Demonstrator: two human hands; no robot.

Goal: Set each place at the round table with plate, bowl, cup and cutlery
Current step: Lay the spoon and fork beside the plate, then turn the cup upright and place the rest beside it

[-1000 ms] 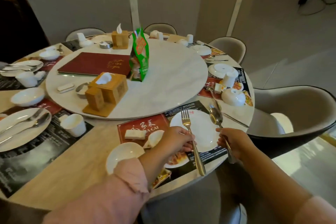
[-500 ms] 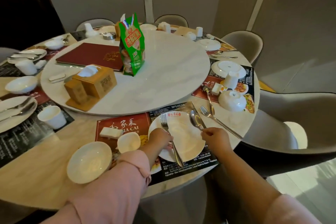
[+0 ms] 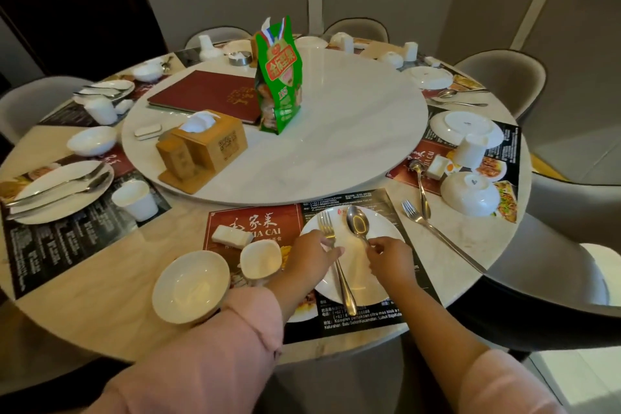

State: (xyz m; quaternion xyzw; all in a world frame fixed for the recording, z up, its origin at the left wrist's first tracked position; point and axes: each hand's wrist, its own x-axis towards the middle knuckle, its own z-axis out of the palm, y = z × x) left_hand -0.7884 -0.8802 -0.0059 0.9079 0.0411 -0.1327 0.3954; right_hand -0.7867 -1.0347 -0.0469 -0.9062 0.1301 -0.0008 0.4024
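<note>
At the nearest place a white plate (image 3: 379,239) lies on a printed placemat (image 3: 255,222). A fork (image 3: 339,265) lies across the plate, and my left hand (image 3: 311,257) pinches its neck. A spoon (image 3: 357,223) rests bowl-up on the plate to the right of the fork, with my right hand (image 3: 391,260) pinching its handle. To the left of the plate stand a white cup (image 3: 260,259), a white bowl (image 3: 191,286) and a small white rest (image 3: 232,236).
A loose fork (image 3: 440,235) and spoon (image 3: 421,190) lie on the table to the right, by an upturned bowl (image 3: 468,193), a cup (image 3: 470,151) and a plate (image 3: 465,124). The turntable (image 3: 336,131) carries a green bag (image 3: 279,77), a tissue box (image 3: 205,148) and a red menu (image 3: 205,94). Chairs ring the table.
The fork and spoon came down from above the plate's edge onto the plate, side by side. Both hands moved inward with them and slid closer to the heads.
</note>
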